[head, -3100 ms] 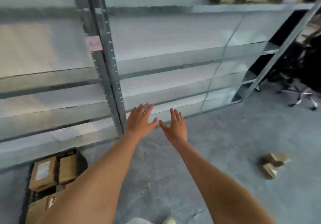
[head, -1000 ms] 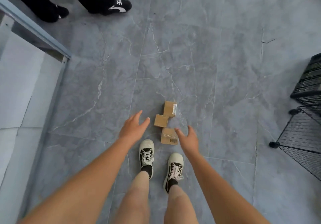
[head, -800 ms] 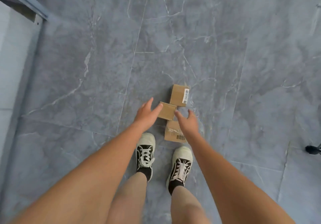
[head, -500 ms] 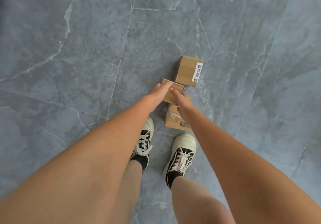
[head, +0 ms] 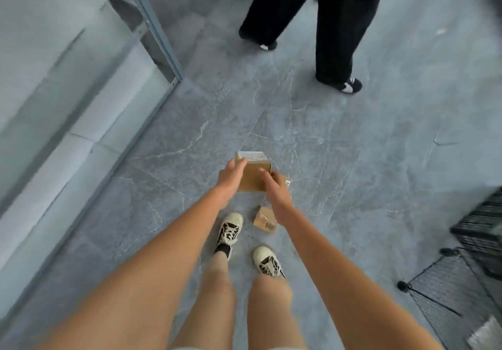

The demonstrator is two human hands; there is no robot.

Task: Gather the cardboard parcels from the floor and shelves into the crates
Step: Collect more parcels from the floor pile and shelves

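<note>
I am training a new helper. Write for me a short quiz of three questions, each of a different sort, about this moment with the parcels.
1. True or false: the small parcel by the shoes lies on the floor, held by no hand.
2. How many hands are on the lifted parcels? A) none B) one C) two
3. Fill in: the black wire crate stands on the person's ____ side.

Key
1. True.
2. C: the left hand and the right hand hold them from both sides.
3. Right.
</note>
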